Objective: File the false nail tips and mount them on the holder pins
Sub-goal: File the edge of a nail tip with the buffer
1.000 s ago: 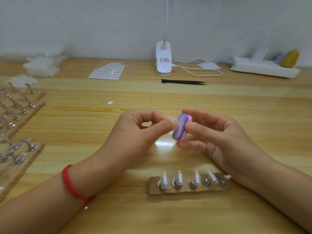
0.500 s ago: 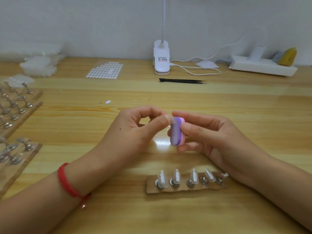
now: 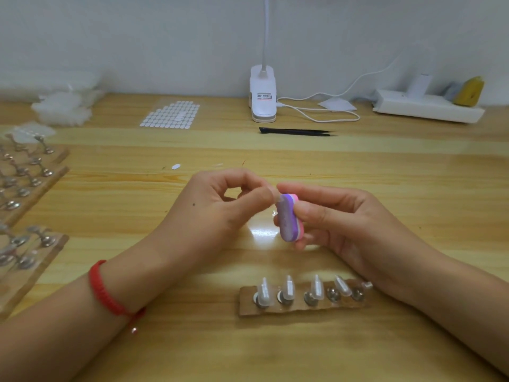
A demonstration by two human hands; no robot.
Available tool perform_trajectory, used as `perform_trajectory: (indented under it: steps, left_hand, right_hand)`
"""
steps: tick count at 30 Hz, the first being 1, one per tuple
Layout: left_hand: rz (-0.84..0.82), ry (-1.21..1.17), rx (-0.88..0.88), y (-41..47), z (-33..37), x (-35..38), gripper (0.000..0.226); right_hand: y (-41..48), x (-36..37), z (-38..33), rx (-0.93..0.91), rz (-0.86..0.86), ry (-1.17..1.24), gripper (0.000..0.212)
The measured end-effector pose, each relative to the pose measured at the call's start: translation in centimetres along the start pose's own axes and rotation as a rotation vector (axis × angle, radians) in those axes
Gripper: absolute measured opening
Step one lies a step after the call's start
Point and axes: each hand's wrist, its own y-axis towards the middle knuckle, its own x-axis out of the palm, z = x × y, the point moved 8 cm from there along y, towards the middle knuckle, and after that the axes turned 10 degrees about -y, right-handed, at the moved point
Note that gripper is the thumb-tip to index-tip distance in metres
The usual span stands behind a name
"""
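Note:
My left hand (image 3: 217, 210) pinches a small clear nail tip (image 3: 278, 199) between thumb and forefinger, mostly hidden by the fingertips. The tip touches the top end of a purple and pink nail file block (image 3: 287, 219), which my right hand (image 3: 344, 224) grips upright. In front of my hands lies a brown holder strip (image 3: 300, 308) with a row of metal pins; several pins carry clear nail tips (image 3: 287, 289), and the pin at the right end (image 3: 358, 295) is bare.
More pin holder boards (image 3: 27, 188) lie at the left edge. A sheet of white adhesive dots (image 3: 170, 115), a clip lamp base (image 3: 263, 97), black tweezers (image 3: 297, 131) and a white power strip (image 3: 427, 107) line the back. A loose white dot (image 3: 175, 166) lies mid-table.
The file block has tilted from slanted to upright in my right hand. Both hands stay close together, the nail tip still against the block.

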Motion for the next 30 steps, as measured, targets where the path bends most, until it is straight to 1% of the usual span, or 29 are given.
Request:
perform_trajectory:
  steps: [1,3,4,7,10,11,14,17,18,21,23,24,26,28,30]
  left_hand:
    - [-0.027,0.013,0.0,-0.1,0.0,0.3,0.021]
    - [-0.089,0.026,-0.015,-0.4,-0.1,1.1,0.014]
    - [-0.086,0.016,-0.012,-0.3,-0.1,1.0,0.014]
    - [-0.003,-0.008,0.005,-0.1,0.0,-0.1,0.019]
    - [-0.108,0.037,-0.027,-0.3,-0.3,1.1,0.012]
    - [-0.117,0.041,-0.03,-0.4,-0.5,1.2,0.01]
    - [-0.034,0.042,-0.007,-0.1,-0.6,0.3,0.015]
    - [-0.061,0.023,0.008,-0.3,-0.3,0.8,0.017]
    - [-0.031,0.019,0.022,-0.2,-0.2,0.6,0.018]
    - [0.169,-0.042,0.06,0.1,0.0,-1.3,0.02]
    - [0.22,-0.09,0.076,0.0,0.1,-1.8,0.018]
    - [0.208,-0.102,0.086,-0.2,0.2,-1.6,0.02]
    - [0.127,-0.078,0.096,-0.4,0.4,-0.5,0.022]
    - [0.066,-0.036,0.088,-0.6,0.3,0.3,0.019]
    - [0.044,-0.037,0.068,-0.7,0.3,0.5,0.017]
  right_hand:
    - [0.0,-0.1,0.0,-0.001,0.013,0.002,0.03]
    - [0.1,-0.3,0.0,0.002,0.031,0.019,0.033]
    - [0.1,-0.3,0.0,0.003,0.026,0.022,0.033]
    - [0.1,0.0,0.1,0.002,0.007,-0.001,0.033]
    - [0.0,-0.4,0.1,0.005,0.041,0.019,0.033]
    - [0.1,-0.4,0.1,0.006,0.04,0.025,0.033]
    - [0.0,-0.2,0.0,0.003,0.022,0.021,0.031]
    - [0.0,-0.3,0.0,-0.002,0.03,0.018,0.029]
    - [0.0,-0.3,0.0,-0.001,0.026,0.02,0.029]
    - [0.0,0.0,0.0,0.003,0.008,0.029,0.03]
    - [0.1,-0.3,0.0,0.002,0.027,0.061,0.032]
    - [0.1,-0.5,0.0,0.002,0.038,0.08,0.032]
    - [0.1,-0.6,0.0,0.003,0.037,0.099,0.031]
    - [0.0,-0.5,0.0,0.005,0.034,0.098,0.03]
    - [0.0,-0.8,0.1,0.004,0.068,0.108,0.027]
